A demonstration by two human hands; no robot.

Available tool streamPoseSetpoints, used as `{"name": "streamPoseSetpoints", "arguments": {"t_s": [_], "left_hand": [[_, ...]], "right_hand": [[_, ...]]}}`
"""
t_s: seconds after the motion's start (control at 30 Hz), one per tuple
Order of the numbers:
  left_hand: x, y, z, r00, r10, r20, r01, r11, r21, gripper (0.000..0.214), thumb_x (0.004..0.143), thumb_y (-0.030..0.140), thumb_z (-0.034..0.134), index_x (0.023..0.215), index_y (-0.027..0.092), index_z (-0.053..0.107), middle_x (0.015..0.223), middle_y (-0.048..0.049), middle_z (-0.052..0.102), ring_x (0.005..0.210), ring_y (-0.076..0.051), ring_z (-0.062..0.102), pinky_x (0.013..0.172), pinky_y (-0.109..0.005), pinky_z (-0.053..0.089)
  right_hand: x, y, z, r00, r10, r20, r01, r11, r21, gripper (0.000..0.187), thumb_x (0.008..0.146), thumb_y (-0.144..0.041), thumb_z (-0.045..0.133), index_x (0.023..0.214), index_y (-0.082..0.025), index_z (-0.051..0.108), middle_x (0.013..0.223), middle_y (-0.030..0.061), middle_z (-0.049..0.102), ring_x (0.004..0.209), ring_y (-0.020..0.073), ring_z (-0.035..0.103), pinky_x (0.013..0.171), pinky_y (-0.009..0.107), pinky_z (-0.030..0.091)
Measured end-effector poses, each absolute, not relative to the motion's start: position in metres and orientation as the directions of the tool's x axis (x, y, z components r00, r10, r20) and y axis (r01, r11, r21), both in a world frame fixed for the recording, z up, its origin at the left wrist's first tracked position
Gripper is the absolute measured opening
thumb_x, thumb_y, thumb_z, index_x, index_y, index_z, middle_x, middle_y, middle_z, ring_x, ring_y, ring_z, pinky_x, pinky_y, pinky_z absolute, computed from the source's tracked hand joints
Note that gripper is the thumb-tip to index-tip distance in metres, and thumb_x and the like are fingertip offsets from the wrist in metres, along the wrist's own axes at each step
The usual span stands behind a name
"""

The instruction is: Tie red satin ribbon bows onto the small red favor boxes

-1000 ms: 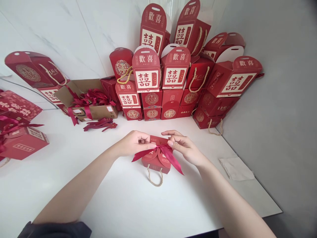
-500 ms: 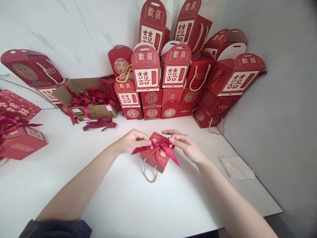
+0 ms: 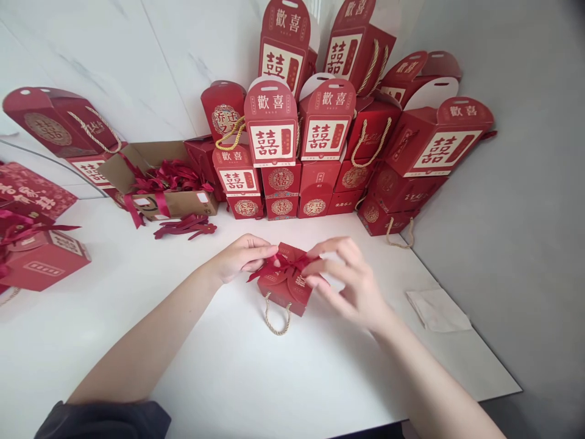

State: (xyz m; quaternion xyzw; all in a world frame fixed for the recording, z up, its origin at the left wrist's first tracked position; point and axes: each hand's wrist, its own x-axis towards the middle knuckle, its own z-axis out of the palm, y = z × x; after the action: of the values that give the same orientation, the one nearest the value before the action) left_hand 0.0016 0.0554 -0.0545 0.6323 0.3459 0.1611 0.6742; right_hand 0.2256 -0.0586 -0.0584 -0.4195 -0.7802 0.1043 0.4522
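Observation:
A small red gift box (image 3: 287, 291) with a gold rope handle (image 3: 276, 317) lies on the white table (image 3: 237, 366) in front of me. A red ribbon (image 3: 283, 263) is tied across its top. My left hand (image 3: 242, 256) pinches the ribbon at the box's left side, fingers closed. My right hand (image 3: 351, 280) is over the box's right side, blurred by motion, its fingers spread near the ribbon's right end.
Many red gift boxes (image 3: 315, 134) are stacked against the wall behind. A brown carton of red ribbons (image 3: 167, 189) stands at back left, with loose ribbons (image 3: 185, 227) in front. More red boxes (image 3: 41, 259) sit at the far left. A white paper (image 3: 436, 310) lies at right.
My right hand has let go of the ribbon's right tail and swung outward, blurred. The ribbon's long tails have drawn in toward the knot. The left hand keeps its pinch.

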Motion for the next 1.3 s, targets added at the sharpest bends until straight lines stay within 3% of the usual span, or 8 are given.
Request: {"name": "streamPoseSetpoints", "arguments": {"t_s": [0.13,0.27,0.43,0.73,0.87,1.03,1.2,1.3], "left_hand": [[0.003,0.052,-0.055,0.691,0.666,-0.280,0.159,0.238,0.958,0.036,0.081,0.046,0.067,0.070,0.011,0.069,0.033,0.0090,0.028,0.036,-0.003,0.015,0.042,-0.023,0.009],[0.005,0.052,-0.060,0.692,0.639,-0.336,0.135,0.343,0.930,0.037,0.083,0.044,0.066,0.064,0.012,0.061,0.033,0.0091,0.029,0.035,-0.003,0.015,0.042,-0.022,0.013],[0.005,0.054,-0.063,0.704,0.586,-0.401,0.176,0.404,0.898,0.037,0.084,0.044,0.066,0.065,0.012,0.061,0.031,0.0092,0.029,0.034,-0.003,0.020,0.043,-0.020,0.020],[0.003,0.056,-0.060,0.748,0.540,-0.387,0.157,0.422,0.893,0.036,0.084,0.042,0.065,0.065,0.012,0.060,0.028,0.0090,0.028,0.032,-0.003,0.013,0.039,-0.021,0.011],[0.004,0.054,-0.059,0.768,0.542,-0.342,0.121,0.401,0.908,0.033,0.086,0.037,0.064,0.064,0.015,0.053,0.031,0.0096,0.029,0.032,-0.003,0.015,0.039,-0.020,0.012],[0.006,0.052,-0.057,0.724,0.610,-0.323,0.190,0.274,0.943,0.035,0.084,0.043,0.065,0.067,0.016,0.052,0.037,0.0100,0.033,0.034,-0.003,0.017,0.039,-0.020,0.010],[0.012,0.047,-0.056,0.645,0.712,-0.276,0.294,0.102,0.950,0.037,0.070,0.039,0.079,0.066,0.014,0.053,0.055,0.0050,0.054,0.046,-0.004,0.043,0.043,-0.017,0.027],[0.013,0.046,-0.057,0.649,0.716,-0.256,0.294,0.075,0.953,0.031,0.067,0.035,0.082,0.080,0.013,0.064,0.076,-0.0017,0.068,0.068,-0.012,0.062,0.063,-0.024,0.047]], "right_hand": [[0.189,-0.077,-0.059,-0.530,0.624,0.575,0.659,0.729,-0.184,0.021,0.097,-0.032,0.052,0.094,-0.019,0.069,0.120,0.0068,0.063,0.102,0.0239,0.053,0.086,0.040,0.039],[0.160,-0.075,-0.072,-0.591,0.598,0.541,0.735,0.675,0.057,0.028,0.099,-0.025,0.044,0.100,-0.011,0.069,0.135,0.0136,0.055,0.102,0.0247,0.050,0.078,0.039,0.039],[0.146,-0.071,-0.077,-0.548,0.662,0.511,0.807,0.578,0.117,0.025,0.094,-0.015,0.047,0.103,-0.010,0.069,0.131,0.0179,0.055,0.095,0.0266,0.048,0.071,0.039,0.038],[0.134,-0.075,-0.076,-0.488,0.724,0.487,0.850,0.521,0.077,0.028,0.093,-0.010,0.043,0.101,-0.004,0.069,0.115,0.0206,0.060,0.086,0.0268,0.050,0.064,0.038,0.042],[0.141,-0.074,-0.074,-0.473,0.713,0.517,0.800,0.594,-0.087,0.029,0.098,-0.015,0.040,0.104,-0.006,0.067,0.101,0.0161,0.065,0.087,0.0264,0.053,0.068,0.039,0.046],[0.180,-0.071,-0.062,-0.429,0.695,0.577,0.448,0.718,-0.532,0.018,0.096,-0.019,0.052,0.101,-0.014,0.069,0.100,0.0086,0.069,0.093,0.0204,0.058,0.082,0.035,0.051],[0.224,-0.064,-0.050,-0.378,0.845,0.380,0.248,0.487,-0.837,0.005,0.088,-0.016,0.065,0.090,-0.020,0.066,0.089,0.0023,0.069,0.081,0.0144,0.063,0.076,0.029,0.052],[0.241,-0.060,-0.047,-0.390,0.887,0.248,0.210,0.348,-0.914,0.012,0.083,-0.015,0.069,0.090,-0.020,0.061,0.085,0.0003,0.068,0.077,0.0130,0.062,0.074,0.028,0.050]]}}
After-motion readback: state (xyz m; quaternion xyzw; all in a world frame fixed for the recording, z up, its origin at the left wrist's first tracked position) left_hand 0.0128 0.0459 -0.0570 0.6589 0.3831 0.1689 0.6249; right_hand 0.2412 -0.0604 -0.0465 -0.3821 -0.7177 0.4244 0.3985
